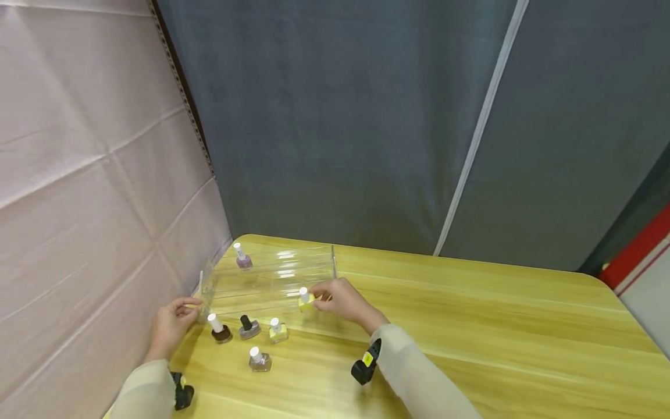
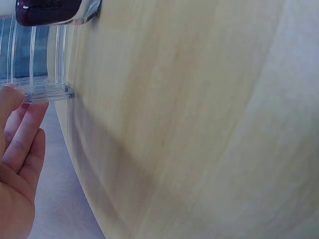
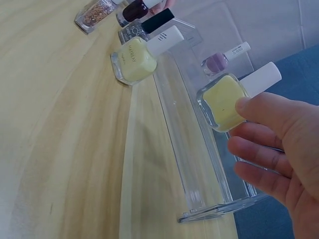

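My right hand (image 1: 342, 299) pinches a pale yellow nail polish bottle (image 3: 224, 102) with a white cap between thumb and fingers, over the front right part of a clear stepped acrylic rack (image 1: 262, 282). My left hand (image 1: 173, 326) holds the rack's left end; the left wrist view shows thumb and fingers (image 2: 25, 134) at its clear side panel (image 2: 50, 93). A lilac bottle (image 1: 243, 261) stands at the rack's back left. In front of the rack stand a dark red bottle (image 1: 222, 333), a black-capped grey bottle (image 1: 249, 329) and a second yellow bottle (image 1: 278, 333).
A glittery white-capped bottle (image 1: 260, 362) stands nearest on the wooden table (image 1: 471, 331). A pale cloth wall (image 1: 104, 203) borders the left side, close to my left hand. Behind the table hangs a dark grey curtain (image 1: 340, 128).
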`<state>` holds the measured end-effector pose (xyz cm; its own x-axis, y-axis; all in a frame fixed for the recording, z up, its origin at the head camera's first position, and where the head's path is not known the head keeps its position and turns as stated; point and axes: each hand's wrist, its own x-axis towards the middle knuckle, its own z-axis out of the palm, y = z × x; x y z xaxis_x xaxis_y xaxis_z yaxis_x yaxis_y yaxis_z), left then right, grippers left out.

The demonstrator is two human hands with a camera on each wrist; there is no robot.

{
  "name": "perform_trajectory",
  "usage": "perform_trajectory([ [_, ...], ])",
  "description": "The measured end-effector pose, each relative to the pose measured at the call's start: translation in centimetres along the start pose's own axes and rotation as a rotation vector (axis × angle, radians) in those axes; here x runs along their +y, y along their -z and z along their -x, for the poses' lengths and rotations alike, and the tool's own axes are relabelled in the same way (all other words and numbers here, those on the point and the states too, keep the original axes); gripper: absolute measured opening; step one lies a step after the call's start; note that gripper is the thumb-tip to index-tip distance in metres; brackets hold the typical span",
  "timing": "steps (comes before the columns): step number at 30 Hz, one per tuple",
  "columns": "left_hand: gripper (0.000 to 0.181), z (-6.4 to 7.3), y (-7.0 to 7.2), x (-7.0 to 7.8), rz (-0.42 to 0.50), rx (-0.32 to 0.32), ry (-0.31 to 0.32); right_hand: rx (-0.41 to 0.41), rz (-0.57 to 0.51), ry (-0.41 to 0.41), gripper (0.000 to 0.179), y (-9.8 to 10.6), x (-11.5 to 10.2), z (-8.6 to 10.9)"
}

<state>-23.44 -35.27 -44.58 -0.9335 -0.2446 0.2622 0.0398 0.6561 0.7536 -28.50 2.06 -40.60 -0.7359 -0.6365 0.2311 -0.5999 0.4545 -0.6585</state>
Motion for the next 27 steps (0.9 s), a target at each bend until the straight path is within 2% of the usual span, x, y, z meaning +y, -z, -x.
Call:
perform_trajectory([
  [11, 0.018, 0.0, -0.1, 0.0, -0.013, 0.005, 0.002, -0.019, 0.053, 0.037, 0.026, 0.4, 0.1, -0.9],
  [19, 0.018, -0.2, -0.1, -0.3, -0.009, 0.005, -0.016, -0.014, 0.027, -0.020, 0.029, 0.5, 0.3, -1.4],
  [27, 0.016, -0.2, -0.4, -0.4, -0.025, 0.035, -0.041, -0.008, 0.060, 0.001, 0.027, 0.4, 0.4, -2.2],
])
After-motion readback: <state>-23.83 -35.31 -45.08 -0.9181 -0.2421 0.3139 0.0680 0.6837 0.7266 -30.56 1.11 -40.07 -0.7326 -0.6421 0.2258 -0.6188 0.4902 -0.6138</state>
